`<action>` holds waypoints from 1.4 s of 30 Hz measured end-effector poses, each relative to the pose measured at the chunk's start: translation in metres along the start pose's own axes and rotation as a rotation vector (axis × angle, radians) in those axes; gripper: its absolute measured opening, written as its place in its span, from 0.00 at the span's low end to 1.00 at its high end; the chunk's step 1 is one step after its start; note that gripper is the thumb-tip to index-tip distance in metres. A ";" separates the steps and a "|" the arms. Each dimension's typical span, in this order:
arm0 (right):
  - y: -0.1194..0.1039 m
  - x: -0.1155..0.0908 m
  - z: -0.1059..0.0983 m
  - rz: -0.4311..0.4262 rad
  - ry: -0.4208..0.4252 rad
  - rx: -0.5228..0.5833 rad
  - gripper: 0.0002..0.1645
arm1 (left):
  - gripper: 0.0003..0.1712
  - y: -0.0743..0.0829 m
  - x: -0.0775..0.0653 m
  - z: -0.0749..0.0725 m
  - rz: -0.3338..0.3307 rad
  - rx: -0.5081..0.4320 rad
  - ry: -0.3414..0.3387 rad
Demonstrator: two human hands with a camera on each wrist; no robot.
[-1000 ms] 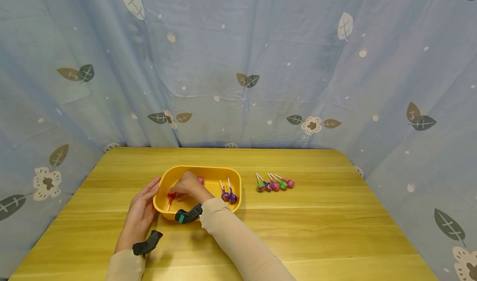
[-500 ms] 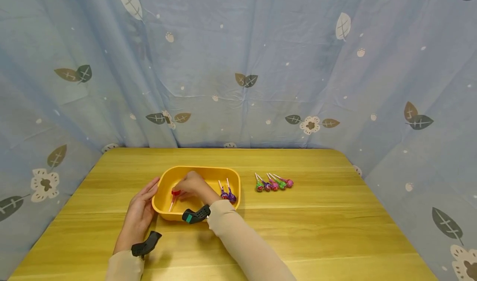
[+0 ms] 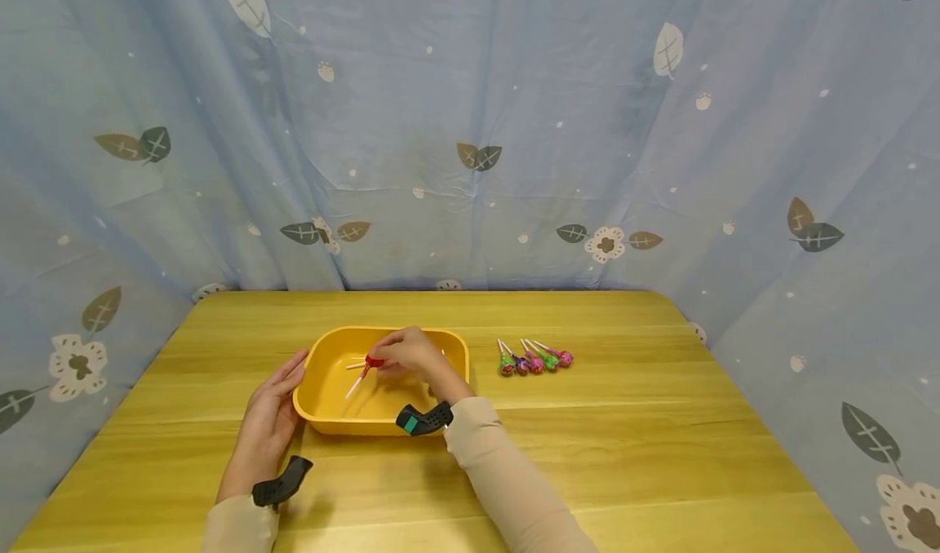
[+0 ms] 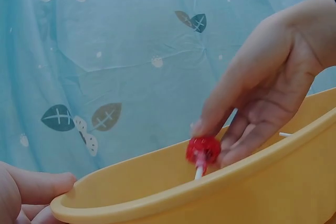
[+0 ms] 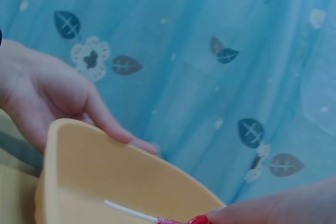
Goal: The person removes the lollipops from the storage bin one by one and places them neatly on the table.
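My right hand (image 3: 414,357) is inside the yellow box (image 3: 345,427), pinching a red lollipop (image 3: 374,362) by its wrapped head. In the left wrist view the red head (image 4: 203,150) sits between thumb and fingers, with the white stick pointing down. A second white stick (image 3: 355,366) lies left of that head; its candy is hidden or unclear. Against the box's left wall rests my left hand (image 3: 266,414), fingers straight along the outside. The right wrist view shows this left hand (image 5: 58,90) touching the rim. My right hand hides much of the box's right part.
Right of the box, several lollipops (image 3: 536,363) in green, purple and pink wrappers lie in a row on the wooden table (image 3: 624,455). A blue patterned curtain (image 3: 411,129) hangs behind the table's far edge.
My right hand has moved right within the box, carrying the red lollipop off from the left end. It now covers the purple lollipops seen earlier. The left hand stays at the box wall.
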State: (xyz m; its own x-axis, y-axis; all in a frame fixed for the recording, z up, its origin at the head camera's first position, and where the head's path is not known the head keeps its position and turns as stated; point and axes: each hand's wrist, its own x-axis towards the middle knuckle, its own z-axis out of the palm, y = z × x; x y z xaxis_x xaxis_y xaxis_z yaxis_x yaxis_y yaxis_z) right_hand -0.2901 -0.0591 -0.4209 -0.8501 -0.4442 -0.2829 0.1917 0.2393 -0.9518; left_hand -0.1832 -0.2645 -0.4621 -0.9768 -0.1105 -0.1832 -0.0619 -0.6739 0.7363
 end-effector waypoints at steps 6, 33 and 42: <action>0.000 -0.009 -0.017 -0.023 0.005 0.079 0.11 | 0.24 0.001 -0.001 -0.001 -0.003 -0.010 -0.003; 0.015 -0.046 -0.084 -0.102 0.066 0.273 0.20 | 0.23 0.000 -0.001 -0.001 0.016 -0.026 -0.023; 0.020 -0.052 -0.101 -0.112 0.131 0.302 0.18 | 0.20 -0.001 -0.001 -0.002 0.021 -0.039 -0.033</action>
State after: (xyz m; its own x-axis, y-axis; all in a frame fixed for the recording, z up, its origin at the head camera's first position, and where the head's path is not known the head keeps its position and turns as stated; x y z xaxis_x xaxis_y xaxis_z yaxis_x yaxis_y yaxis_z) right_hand -0.2912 0.0560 -0.4136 -0.9260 -0.3341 -0.1760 0.2137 -0.0792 -0.9737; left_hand -0.1821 -0.2652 -0.4641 -0.9841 -0.1010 -0.1461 -0.0342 -0.6994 0.7139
